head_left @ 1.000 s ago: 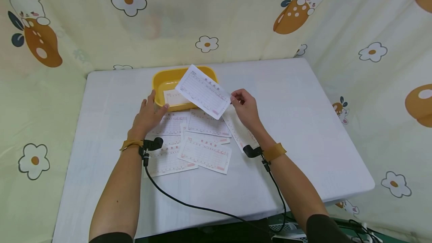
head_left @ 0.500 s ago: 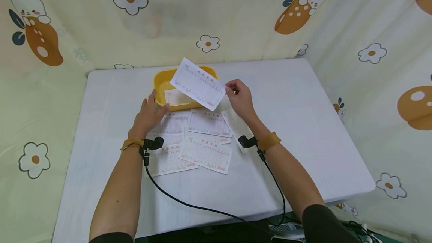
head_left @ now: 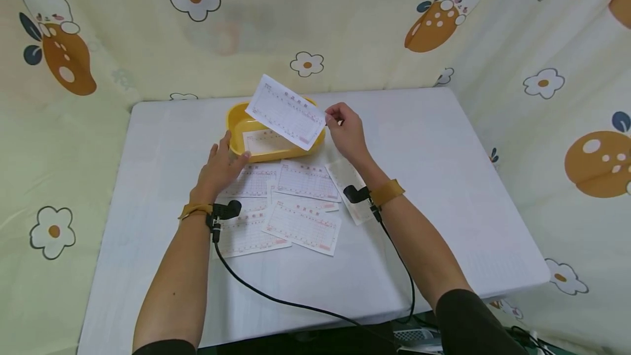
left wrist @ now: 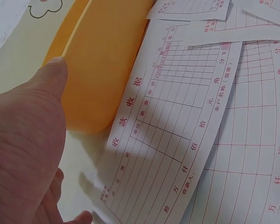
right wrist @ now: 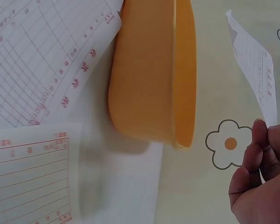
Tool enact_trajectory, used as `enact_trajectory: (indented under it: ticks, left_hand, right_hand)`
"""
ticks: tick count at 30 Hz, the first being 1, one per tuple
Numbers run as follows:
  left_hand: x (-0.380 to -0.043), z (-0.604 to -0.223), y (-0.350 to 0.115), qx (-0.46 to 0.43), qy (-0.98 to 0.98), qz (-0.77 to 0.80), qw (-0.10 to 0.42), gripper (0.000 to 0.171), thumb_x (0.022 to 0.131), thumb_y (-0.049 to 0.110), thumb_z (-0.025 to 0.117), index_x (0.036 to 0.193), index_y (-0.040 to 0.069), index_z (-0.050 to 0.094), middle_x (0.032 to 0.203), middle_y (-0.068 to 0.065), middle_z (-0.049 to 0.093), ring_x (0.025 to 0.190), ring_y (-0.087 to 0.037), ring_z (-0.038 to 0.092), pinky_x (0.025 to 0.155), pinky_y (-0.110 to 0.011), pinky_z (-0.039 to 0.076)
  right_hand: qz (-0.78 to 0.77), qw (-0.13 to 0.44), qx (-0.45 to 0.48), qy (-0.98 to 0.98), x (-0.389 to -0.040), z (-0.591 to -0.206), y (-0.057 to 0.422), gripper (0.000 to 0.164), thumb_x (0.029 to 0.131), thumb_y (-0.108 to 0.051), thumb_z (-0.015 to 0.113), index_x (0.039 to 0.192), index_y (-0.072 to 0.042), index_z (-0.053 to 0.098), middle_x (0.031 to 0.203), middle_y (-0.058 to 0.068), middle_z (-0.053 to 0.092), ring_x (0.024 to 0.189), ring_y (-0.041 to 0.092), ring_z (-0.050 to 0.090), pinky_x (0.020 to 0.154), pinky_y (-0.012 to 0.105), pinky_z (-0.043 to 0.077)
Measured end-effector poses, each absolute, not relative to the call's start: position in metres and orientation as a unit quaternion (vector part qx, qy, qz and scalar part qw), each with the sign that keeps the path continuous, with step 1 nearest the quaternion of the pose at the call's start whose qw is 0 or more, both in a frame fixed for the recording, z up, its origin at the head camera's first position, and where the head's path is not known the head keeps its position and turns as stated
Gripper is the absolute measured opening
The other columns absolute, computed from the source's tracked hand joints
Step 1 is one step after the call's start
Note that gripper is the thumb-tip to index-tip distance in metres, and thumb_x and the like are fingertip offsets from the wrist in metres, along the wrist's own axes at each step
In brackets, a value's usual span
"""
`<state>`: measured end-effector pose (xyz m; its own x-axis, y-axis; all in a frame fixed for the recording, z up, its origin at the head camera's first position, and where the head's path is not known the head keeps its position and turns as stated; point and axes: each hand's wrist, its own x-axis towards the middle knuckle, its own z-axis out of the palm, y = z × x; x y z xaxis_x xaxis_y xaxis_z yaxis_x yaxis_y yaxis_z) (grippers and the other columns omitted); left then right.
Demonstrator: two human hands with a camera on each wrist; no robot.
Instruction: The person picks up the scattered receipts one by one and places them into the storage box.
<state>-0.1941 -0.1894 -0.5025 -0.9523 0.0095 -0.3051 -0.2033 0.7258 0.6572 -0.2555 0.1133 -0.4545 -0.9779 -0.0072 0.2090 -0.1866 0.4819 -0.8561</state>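
Observation:
My right hand pinches a white receipt slip printed with a red ruled form by its right end, tilted above the yellow plastic basin. In the right wrist view the slip appears nearly edge-on, between thumb and fingers. Another receipt slip lies inside the basin, partly covered from view by the raised one. My left hand rests against the basin's near-left corner, its thumb and fingers spread around the outside; the left wrist view has a fingertip touching the wall.
Several receipt slips lie overlapping in front of the basin. A paler slip lies under my right forearm. A white cloth covers the table; patterned curtains hang behind and beside it. A black cable loops between the wrist cameras.
My right hand has carried the pinched slip away from me and slightly left, further over the basin. My left hand stays at the basin's corner.

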Motion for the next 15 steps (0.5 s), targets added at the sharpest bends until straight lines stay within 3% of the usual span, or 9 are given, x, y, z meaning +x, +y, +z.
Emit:
enact_trajectory:
  ticks: [7,15]
  left_hand:
    - [-0.197,-0.503,-0.190,-0.055,0.919,0.363,0.146,0.088,0.094,0.065,0.044,0.156,0.034,-0.010,0.164,-0.008,0.009,0.150,-0.033,-0.004,0.110,-0.071,0.013]
    - [-0.197,-0.503,-0.192,-0.055,0.916,0.368,0.149,0.088,0.094,0.064,0.045,0.156,0.033,-0.010,0.164,-0.008,0.008,0.150,-0.034,-0.004,0.110,-0.071,0.012]
  right_hand:
    - [0.494,0.102,0.083,-0.860,-0.268,-0.447,0.106,0.008,0.096,-0.003,0.057,0.101,-0.001,0.062,0.090,0.010,0.062,0.082,0.020,0.053,0.068,0.026,0.039]
    - [0.473,0.084,0.081,-0.873,-0.280,-0.445,0.102,0.009,0.097,-0.007,0.057,0.103,-0.004,0.063,0.093,0.007,0.062,0.086,0.019,0.054,0.073,0.025,0.043]
